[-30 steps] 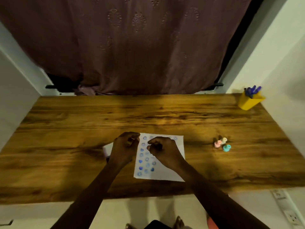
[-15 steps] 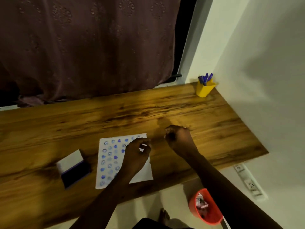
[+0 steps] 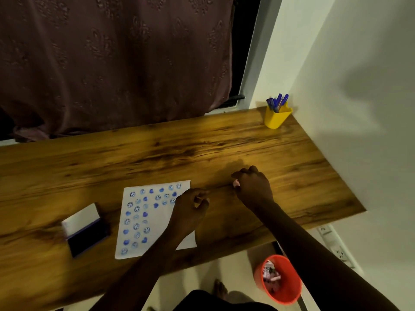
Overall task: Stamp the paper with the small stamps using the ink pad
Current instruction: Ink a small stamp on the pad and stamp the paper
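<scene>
A white paper (image 3: 148,221) with several blue smiley and heart prints lies on the wooden desk (image 3: 157,153). To its left sits the ink pad (image 3: 87,234), open, with its white lid up. My left hand (image 3: 190,207) rests on the paper's right edge, fingers curled, and I see nothing in it. My right hand (image 3: 254,187) is on the desk to the right of the paper, fingers closed around a small pink stamp (image 3: 235,182) that peeks out at its left side. The other small stamps are hidden under that hand.
A yellow cup with blue pens (image 3: 277,118) stands at the desk's far right corner, against the white wall. A red bin (image 3: 281,281) sits on the floor below the desk's near edge, and a power strip (image 3: 336,248) lies beside it. A dark curtain hangs behind.
My right hand left the paper and went right to the small stamps, closing on the pink one. My left hand shifted to the paper's right edge. My view turned right.
</scene>
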Tool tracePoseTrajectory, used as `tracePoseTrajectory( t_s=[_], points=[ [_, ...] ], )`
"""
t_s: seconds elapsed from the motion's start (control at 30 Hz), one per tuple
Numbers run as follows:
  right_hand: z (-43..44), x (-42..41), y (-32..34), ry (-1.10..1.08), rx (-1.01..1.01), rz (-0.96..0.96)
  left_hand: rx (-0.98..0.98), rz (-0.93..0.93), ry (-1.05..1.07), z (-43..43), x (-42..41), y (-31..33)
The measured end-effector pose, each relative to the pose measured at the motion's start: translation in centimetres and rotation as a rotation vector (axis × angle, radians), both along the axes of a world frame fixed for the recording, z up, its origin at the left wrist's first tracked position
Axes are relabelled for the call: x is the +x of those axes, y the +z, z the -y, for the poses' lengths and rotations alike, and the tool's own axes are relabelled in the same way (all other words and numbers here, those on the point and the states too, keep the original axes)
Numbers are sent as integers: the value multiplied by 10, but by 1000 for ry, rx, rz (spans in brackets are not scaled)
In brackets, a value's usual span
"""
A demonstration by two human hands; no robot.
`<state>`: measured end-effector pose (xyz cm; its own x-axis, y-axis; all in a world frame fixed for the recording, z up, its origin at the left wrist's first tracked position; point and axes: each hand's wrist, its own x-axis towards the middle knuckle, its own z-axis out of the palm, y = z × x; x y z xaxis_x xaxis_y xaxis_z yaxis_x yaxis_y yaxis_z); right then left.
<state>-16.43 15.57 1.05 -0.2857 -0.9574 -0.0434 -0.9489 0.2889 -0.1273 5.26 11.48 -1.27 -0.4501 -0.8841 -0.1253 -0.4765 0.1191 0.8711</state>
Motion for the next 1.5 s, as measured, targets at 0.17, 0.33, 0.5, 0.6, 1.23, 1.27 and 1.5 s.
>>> tracePoseTrajectory(
  t_s=[0.17,0.33,0.5,0.6,1.23,1.27,1.5],
  points=[
    [1,-6,-1,40,65,24,-13,13,6,0,0,-2],
    [5,1,9,-6,-56,314,-9,-46,17,6,6,5],
    [11,33,22,-115,-212,911,23,-146,41,12,20,22],
    [14,56,28,-64,-209,1085,66,-257,105,15,32,28],
    [48,170,44,200,-91,1247,297,-618,405,20,169,25],
    [52,176,44,198,-96,1243,297,-626,440,21,179,24],
    [73,240,31,337,-62,1034,277,-691,683,25,258,16]
  ],
)
